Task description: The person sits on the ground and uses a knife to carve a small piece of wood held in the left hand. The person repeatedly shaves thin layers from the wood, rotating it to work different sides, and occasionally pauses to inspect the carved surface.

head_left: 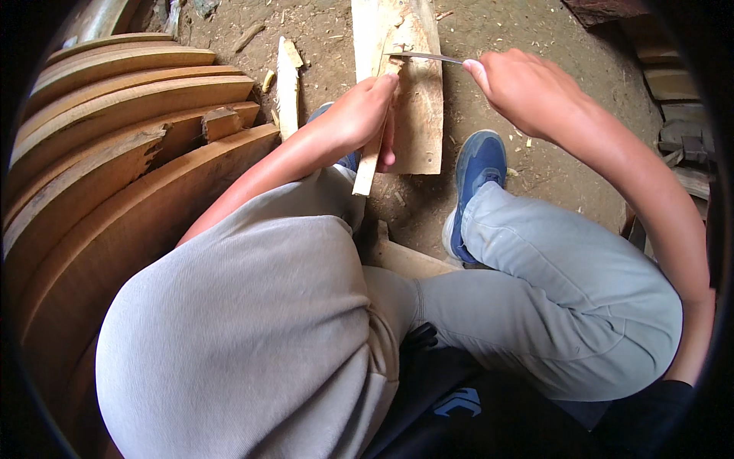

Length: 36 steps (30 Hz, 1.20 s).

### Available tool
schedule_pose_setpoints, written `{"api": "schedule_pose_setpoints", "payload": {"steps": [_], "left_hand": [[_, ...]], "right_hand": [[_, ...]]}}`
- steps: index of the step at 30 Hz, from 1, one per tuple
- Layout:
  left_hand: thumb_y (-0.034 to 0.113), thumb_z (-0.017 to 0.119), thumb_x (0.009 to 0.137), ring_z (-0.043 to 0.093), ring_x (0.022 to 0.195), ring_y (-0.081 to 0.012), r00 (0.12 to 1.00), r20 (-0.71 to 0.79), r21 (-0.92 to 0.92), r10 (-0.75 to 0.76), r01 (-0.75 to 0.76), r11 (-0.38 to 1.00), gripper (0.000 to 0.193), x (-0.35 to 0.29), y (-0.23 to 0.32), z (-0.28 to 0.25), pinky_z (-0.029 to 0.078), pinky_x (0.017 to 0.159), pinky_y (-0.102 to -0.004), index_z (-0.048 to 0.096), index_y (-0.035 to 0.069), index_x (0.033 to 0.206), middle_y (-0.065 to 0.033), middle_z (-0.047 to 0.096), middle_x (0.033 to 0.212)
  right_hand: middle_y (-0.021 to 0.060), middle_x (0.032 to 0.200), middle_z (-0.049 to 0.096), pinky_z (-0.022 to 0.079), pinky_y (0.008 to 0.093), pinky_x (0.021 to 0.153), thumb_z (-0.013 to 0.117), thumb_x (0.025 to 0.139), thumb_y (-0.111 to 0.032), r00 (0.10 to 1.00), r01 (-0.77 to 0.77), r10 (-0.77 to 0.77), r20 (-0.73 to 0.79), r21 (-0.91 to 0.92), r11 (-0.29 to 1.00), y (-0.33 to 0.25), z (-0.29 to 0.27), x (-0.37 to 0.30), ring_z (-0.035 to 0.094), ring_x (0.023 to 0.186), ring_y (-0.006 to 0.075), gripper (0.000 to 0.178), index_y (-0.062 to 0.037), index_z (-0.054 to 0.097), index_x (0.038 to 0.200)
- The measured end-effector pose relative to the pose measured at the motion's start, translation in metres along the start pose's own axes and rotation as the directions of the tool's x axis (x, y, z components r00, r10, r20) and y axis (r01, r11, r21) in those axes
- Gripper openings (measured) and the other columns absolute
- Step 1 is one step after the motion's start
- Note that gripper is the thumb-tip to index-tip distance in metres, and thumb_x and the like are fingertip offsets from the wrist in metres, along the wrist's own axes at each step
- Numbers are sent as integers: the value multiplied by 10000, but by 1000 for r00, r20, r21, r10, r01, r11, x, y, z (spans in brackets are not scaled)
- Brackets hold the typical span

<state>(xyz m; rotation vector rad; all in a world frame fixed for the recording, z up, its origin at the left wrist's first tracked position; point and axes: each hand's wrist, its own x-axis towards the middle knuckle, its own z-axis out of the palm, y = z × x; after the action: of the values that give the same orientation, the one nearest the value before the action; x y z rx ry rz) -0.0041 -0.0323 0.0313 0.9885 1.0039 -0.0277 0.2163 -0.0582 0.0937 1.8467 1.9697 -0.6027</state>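
My left hand [368, 111] is closed round a narrow wooden strip [369, 164], which slants over a wide pale board [423, 126] between my feet. The strip's lower end hangs past the board's near edge. In my right hand [520, 84] is a knife, its handle hidden by the fist. The thin knife blade [432, 56] points left and meets the wood just beyond my left fingertips. Whether the edge has bitten in is too small to tell. A slight curl of wood shows beside the blade tip.
Long planks [138, 206] are stacked along my left side. A splintered offcut [288, 90] lies on the dirt floor [550, 172] among chips and shavings. My blue shoe [482, 168] stands right of the board. More timber [673, 84] is piled at the far right.
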Motion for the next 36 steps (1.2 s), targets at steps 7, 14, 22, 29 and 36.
{"api": "schedule_pose_setpoints", "payload": {"steps": [7,14,22,29,36], "left_hand": [[410,363,1053,497,366,-178,985,-170,103,19,-2,995,427,3,-3,7,425,325,-318,450,28,886,-65,478,561],[378,360,1047,518,372,-217,985,-170,147,19,6,989,412,2,-3,8,457,335,-369,434,12,873,-73,488,587],[364,354,1041,535,383,-228,985,-170,177,26,4,984,405,4,-4,8,466,341,-383,429,-5,893,-94,502,632],[371,371,1043,520,375,-227,978,-206,199,26,15,980,410,7,-6,8,454,333,-380,443,-19,936,-90,498,632],[371,381,1045,507,358,-221,971,-232,236,55,2,972,407,10,-5,11,454,331,-364,445,-13,926,-74,480,581]], "right_hand": [[251,854,682,539,488,766,399,1043,-300,979,140,-155,-129,-112,984,-4,6,-2,678,829,410,450,29,659,879],[232,770,676,554,471,699,422,1031,-254,979,145,-170,-112,-203,968,-16,3,1,687,760,398,398,34,637,859],[182,977,735,605,367,750,725,754,-27,993,115,-91,78,-383,917,-36,-12,3,734,933,272,204,-32,750,956],[174,887,726,609,372,696,540,917,-80,998,58,-55,18,-353,934,-38,6,5,738,868,303,168,18,666,970],[156,964,723,601,318,715,592,903,-103,964,237,-264,43,-593,769,-32,11,25,736,887,270,142,-5,677,960]]}}
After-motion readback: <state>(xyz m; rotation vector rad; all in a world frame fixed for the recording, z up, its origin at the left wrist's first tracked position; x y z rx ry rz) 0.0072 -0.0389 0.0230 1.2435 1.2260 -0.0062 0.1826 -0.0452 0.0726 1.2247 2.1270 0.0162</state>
